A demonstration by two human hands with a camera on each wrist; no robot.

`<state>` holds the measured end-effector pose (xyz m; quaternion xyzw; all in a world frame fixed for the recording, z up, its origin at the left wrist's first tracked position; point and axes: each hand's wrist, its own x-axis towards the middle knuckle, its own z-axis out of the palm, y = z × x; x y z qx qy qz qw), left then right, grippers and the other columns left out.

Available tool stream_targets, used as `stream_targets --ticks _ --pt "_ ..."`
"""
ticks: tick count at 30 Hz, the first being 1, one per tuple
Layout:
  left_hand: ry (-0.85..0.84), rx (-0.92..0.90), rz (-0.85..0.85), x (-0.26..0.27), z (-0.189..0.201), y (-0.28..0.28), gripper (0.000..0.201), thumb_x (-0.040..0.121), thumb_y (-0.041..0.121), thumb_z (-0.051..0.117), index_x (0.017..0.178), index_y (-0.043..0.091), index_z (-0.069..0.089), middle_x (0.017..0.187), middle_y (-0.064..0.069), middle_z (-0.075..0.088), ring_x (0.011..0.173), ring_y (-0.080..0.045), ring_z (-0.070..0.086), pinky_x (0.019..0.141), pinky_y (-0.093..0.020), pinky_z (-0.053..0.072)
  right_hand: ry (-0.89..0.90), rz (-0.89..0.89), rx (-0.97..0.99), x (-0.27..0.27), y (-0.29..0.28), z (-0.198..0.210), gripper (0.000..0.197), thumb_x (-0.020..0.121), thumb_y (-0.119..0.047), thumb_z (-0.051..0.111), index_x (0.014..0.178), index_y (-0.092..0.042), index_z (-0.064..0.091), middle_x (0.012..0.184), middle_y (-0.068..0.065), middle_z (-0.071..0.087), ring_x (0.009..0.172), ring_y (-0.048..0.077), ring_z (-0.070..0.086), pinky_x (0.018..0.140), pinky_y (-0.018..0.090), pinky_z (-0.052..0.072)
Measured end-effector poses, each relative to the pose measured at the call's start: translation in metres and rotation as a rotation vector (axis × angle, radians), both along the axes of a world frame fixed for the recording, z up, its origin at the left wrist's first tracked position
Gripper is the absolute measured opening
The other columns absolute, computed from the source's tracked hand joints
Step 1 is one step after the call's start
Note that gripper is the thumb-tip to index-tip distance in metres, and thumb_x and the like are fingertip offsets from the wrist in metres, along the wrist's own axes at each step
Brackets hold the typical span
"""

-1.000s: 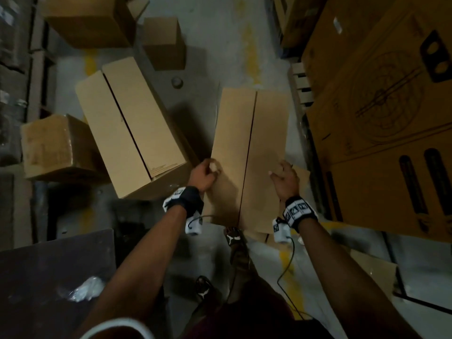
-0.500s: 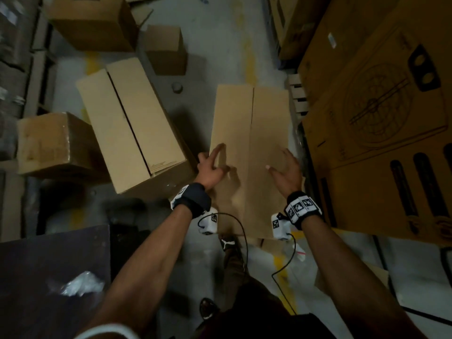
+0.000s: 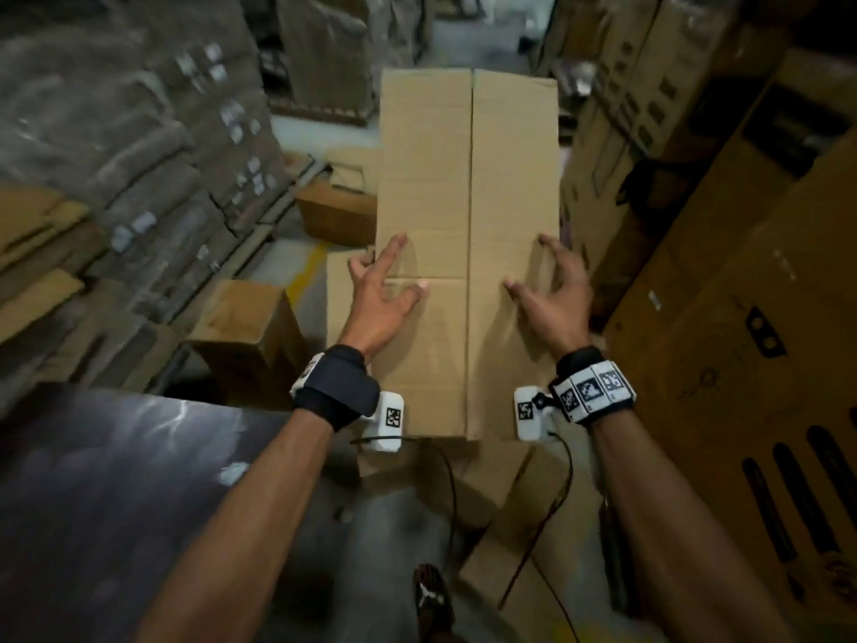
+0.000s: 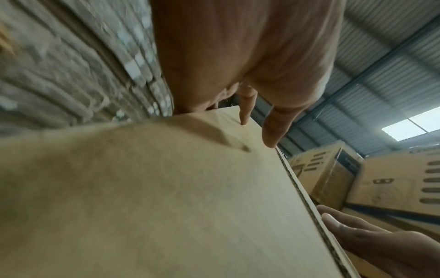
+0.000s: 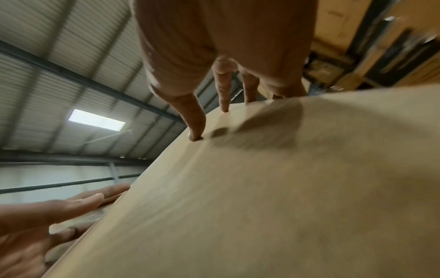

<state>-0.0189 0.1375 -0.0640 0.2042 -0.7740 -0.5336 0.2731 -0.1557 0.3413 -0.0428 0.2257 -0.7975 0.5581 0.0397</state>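
A long plain cardboard box (image 3: 468, 178) with a centre seam stands tilted up in front of me. My left hand (image 3: 385, 290) lies on its left flap with fingers spread and straight. On the right flap my right hand (image 3: 552, 290) presses with arched fingers, only the tips touching. The left wrist view shows the left hand (image 4: 250, 75) with fingertips on the box (image 4: 166, 206), and the right hand (image 4: 381, 244) beyond the seam edge. In the right wrist view the right hand (image 5: 214, 65) touches the box (image 5: 262, 206) beside the left hand (image 5: 47, 216).
Stacked grey bundles (image 3: 139, 155) fill the left. Smaller cardboard boxes (image 3: 246, 331) sit on the floor left of the box. Large printed cartons (image 3: 742, 317) wall in the right. A dark surface (image 3: 116, 503) lies at lower left, flattened cardboard (image 3: 510, 503) and my shoe (image 3: 431, 596) below.
The box has come up from low near the floor to stand tilted before me. My left hand let go of its edge, and both hands now lie higher on its face.
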Motion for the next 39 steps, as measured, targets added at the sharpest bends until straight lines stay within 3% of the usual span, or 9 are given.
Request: stream_targets --ticks 3,9,16,19,22,26,33,36,39 --pt "0.05 -0.071 0.115 0.078 0.04 -0.034 0.068 0.095 0.022 0.072 0.154 0.036 0.041 0.131 -0.004 0.024 0.129 -0.016 0.033 0.09 0.009 0.028 0.057 0.154 -0.02 0.046 -0.045 0.024 0.075 0.08 -0.025 0.084 0.147 -0.032 0.051 0.143 -0.006 0.045 0.134 0.01 0.043 0.12 0.04 0.037" --pt "0.009 -0.109 0.377 0.253 0.048 -0.08 0.071 0.095 0.028 0.072 0.155 0.043 0.037 0.137 -0.003 0.02 0.136 -0.014 0.026 0.109 -0.024 0.036 0.049 0.5 0.003 0.159 -0.151 0.026 0.079 0.078 -0.036 0.086 0.147 -0.042 0.048 0.152 -0.005 0.042 0.135 0.012 0.038 0.115 0.048 0.041" --pt "-0.144 0.075 0.73 0.448 -0.002 -0.071 0.074 0.097 0.016 0.068 0.156 0.045 0.032 0.141 0.003 0.018 0.136 -0.016 0.03 0.12 -0.03 0.029 -0.065 1.024 0.107 0.307 -0.25 -0.024 0.083 0.08 -0.023 0.086 0.149 -0.044 0.044 0.158 -0.001 0.039 0.143 0.018 0.037 0.117 0.042 0.035" --pt "-0.24 0.175 0.877 0.502 -0.028 -0.05 0.082 0.091 0.001 0.065 0.157 0.04 0.034 0.141 -0.004 0.025 0.119 -0.013 0.045 0.105 -0.017 0.042 -0.129 1.228 0.21 0.352 -0.277 -0.055 0.087 0.078 -0.014 0.086 0.148 -0.046 0.045 0.159 0.0 0.037 0.144 0.021 0.035 0.117 0.045 0.036" --pt "-0.295 0.287 1.03 0.537 -0.052 -0.031 0.089 0.086 -0.005 0.065 0.158 0.037 0.033 0.137 -0.007 0.027 0.113 -0.024 0.048 0.106 -0.028 0.046 -0.17 1.4 0.344 0.391 -0.301 -0.084 0.095 0.072 -0.004 0.086 0.147 -0.045 0.046 0.156 -0.004 0.038 0.141 0.019 0.037 0.112 0.042 0.042" --pt "-0.402 0.431 1.104 0.569 -0.093 -0.018 0.088 0.09 -0.002 0.066 0.161 0.032 0.026 0.138 -0.007 0.026 0.13 -0.027 0.04 0.111 -0.02 0.032 -0.176 1.595 0.471 0.423 -0.329 -0.119 0.098 0.062 0.006 0.072 0.14 -0.049 0.052 0.152 -0.002 0.044 0.132 0.032 0.053 0.094 0.043 0.06" --pt "-0.558 0.444 1.007 0.598 -0.131 -0.014 0.084 0.099 0.032 0.067 0.164 0.034 0.012 0.158 -0.013 0.014 0.15 -0.026 0.021 0.118 -0.026 0.016 -0.282 1.614 0.582 0.435 -0.368 -0.15 0.095 0.063 0.021 0.077 0.139 -0.034 0.059 0.142 -0.001 0.054 0.115 0.028 0.065 0.072 0.034 0.064" --pt "-0.599 0.381 1.054 0.6 -0.13 -0.028 0.082 0.097 0.04 0.067 0.163 0.033 0.018 0.167 -0.016 0.012 0.156 -0.028 0.012 0.123 -0.034 0.015 -0.187 1.589 0.61 0.431 -0.38 -0.147 0.088 0.063 -0.004 0.094 0.14 -0.032 0.06 0.137 0.001 0.057 0.121 0.023 0.059 0.088 0.045 0.062" --pt "-0.68 0.291 1.172 0.601 -0.123 -0.047 0.081 0.09 0.053 0.066 0.16 0.029 0.032 0.164 -0.015 0.032 0.151 -0.033 0.03 0.122 -0.041 0.027 0.016 1.504 0.552 0.435 -0.38 -0.14 0.064 0.075 -0.031 0.092 0.133 -0.024 0.066 0.125 0.009 0.066 0.114 0.027 0.064 0.093 0.046 0.058"
